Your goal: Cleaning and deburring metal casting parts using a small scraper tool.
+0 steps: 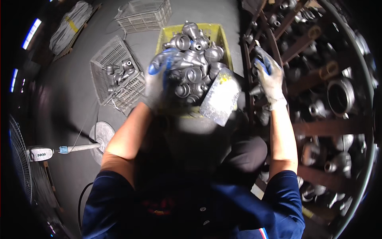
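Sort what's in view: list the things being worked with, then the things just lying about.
In hand:
left hand, gloved, on a grey metal fitting
yellow crate heaped with fittings
right hand, gloved, at the rack
clear plastic bag on the crate

Lying about:
grey mesh crate holding a few fittings
empty grey crate
floor fan

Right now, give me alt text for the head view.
Seen from above, a gloved left hand reaches into a yellow crate heaped with grey metal pipe fittings; the gloved right hand touches a rusty rack of similar parts.
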Demonstrator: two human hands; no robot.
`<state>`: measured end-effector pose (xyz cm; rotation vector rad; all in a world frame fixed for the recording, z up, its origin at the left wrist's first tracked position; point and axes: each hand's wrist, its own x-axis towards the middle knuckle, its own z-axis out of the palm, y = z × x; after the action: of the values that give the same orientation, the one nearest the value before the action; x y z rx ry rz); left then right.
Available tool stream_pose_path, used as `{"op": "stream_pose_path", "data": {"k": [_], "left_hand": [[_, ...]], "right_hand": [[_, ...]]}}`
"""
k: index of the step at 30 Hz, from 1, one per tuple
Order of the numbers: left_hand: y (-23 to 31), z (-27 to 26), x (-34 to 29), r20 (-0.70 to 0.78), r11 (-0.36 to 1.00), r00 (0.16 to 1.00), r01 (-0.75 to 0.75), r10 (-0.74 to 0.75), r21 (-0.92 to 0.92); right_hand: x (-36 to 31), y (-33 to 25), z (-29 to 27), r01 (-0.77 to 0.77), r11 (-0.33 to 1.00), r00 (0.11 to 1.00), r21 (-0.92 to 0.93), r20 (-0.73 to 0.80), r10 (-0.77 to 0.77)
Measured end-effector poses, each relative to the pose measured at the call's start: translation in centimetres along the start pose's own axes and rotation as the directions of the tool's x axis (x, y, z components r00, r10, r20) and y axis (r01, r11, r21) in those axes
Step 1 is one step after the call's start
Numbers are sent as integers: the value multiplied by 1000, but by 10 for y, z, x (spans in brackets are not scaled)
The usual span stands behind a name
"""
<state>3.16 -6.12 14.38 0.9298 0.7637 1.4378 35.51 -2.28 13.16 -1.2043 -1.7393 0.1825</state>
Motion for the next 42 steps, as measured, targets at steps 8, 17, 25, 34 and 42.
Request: {"op": "stream_pose_path", "data": {"k": [8, 17, 25, 34, 42], "left_hand": [[-59, -112, 104, -49, 684, 991, -50, 125, 728], [-94, -107, 130, 295, -139, 952, -303, -80, 943], [-116, -129, 117, 242, -467, 967, -251, -80, 848], [19, -20, 9, 160, 873, 936, 219, -315, 436], [45, 37, -81, 449, 910, 832, 145, -325, 389]], "right_hand": [[-21, -24, -23, -310, 872, 894, 379, -195, 403], [-85, -61, -35, -473, 830, 821, 294, -194, 537], [-134, -128, -45, -676, 522, 719, 521, 310, 622], [-141, -151, -25, -725, 489, 675, 485, 358, 645], [-115, -177, -13, -637, 394, 734, 662, 366, 571]]}}
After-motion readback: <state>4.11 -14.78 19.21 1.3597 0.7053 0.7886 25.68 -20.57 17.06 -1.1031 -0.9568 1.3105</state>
